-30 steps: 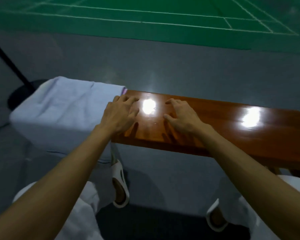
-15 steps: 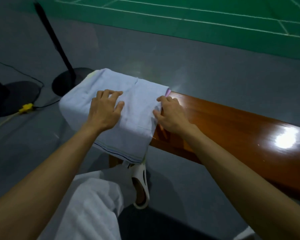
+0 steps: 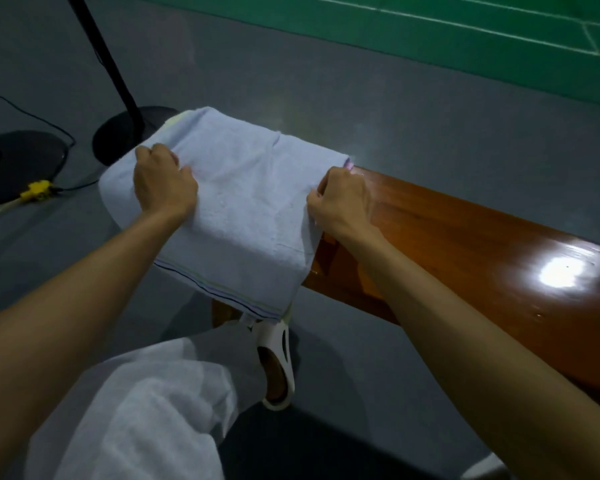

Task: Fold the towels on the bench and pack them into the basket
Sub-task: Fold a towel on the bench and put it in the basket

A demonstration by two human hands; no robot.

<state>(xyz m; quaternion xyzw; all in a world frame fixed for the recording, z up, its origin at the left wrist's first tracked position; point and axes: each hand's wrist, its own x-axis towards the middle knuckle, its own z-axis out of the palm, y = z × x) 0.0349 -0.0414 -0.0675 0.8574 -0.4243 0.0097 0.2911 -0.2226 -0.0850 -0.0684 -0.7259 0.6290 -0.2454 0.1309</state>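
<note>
A pale blue towel [image 3: 246, 209] with a striped hem lies draped over the left end of a glossy brown wooden bench [image 3: 465, 244], its front part hanging down. A sliver of pink cloth [image 3: 348, 164] peeks out under its right far corner. My left hand [image 3: 161, 183] pinches the towel near its left side, fingers curled into the fabric. At the towel's right edge my right hand [image 3: 342, 199] grips the cloth. No basket is in view.
A black pole on a round base [image 3: 129, 133] stands on the grey floor just left of the bench end. A second dark base [image 3: 14, 164], a black cable and a yellow plug [image 3: 37, 190] lie farther left. My white trousers and white sandal [image 3: 278, 362] are below the bench.
Both hands moved left from the bare bench onto the towel. The left hand went from lying flat to pinching the fabric, and the right hand closed on the right edge.
</note>
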